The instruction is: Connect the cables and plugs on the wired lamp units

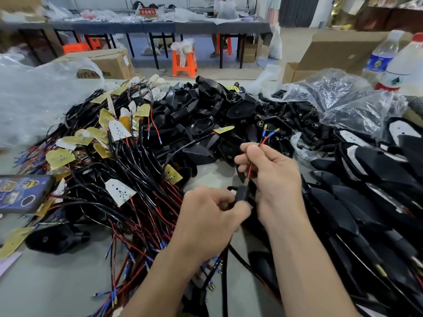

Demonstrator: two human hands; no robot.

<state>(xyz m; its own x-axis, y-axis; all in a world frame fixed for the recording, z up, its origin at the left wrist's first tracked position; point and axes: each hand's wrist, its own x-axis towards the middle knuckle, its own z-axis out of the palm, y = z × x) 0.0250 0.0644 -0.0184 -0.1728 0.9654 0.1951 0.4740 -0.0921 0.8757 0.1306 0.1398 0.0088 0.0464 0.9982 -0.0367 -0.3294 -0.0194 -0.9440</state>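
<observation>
Ctr of frame, just below middle: L hand (206, 216) has thumb + forefinger curled round a small black plug (243, 193), pinching it. R hand (272, 177) sits just above and beside it, fingers curled, pinching the red wire (250, 168) that runs up out of the plug's brass-coloured end. The wire's crimped tips (271, 133), blue and yellow sleeved, stick out past the R fingertips toward upper right. The hands are nearly touching. Can't tell if a 2nd lead goes thru the plug, as fingers hide it.

Step, as I read it: seating the lead in the plug. To do it well I'd:
- keep the L pinch low on the plug body so its mouth is free;
- grip the wire w/ R close to the plug so it doesn't buckle;
- pull straight along the plug's axis, no sideways bend at the brass end.

Keep the tips clear of the tangle of wired LED boards (119, 156) filling the left of frame, since loose leads there could snag. Black housings (206, 106) heap at upper ctr. Assembled-looking lamp units (366, 179) lie lower right, prob. where this one goes. Phone (23, 193) at left edge, no bother.
</observation>
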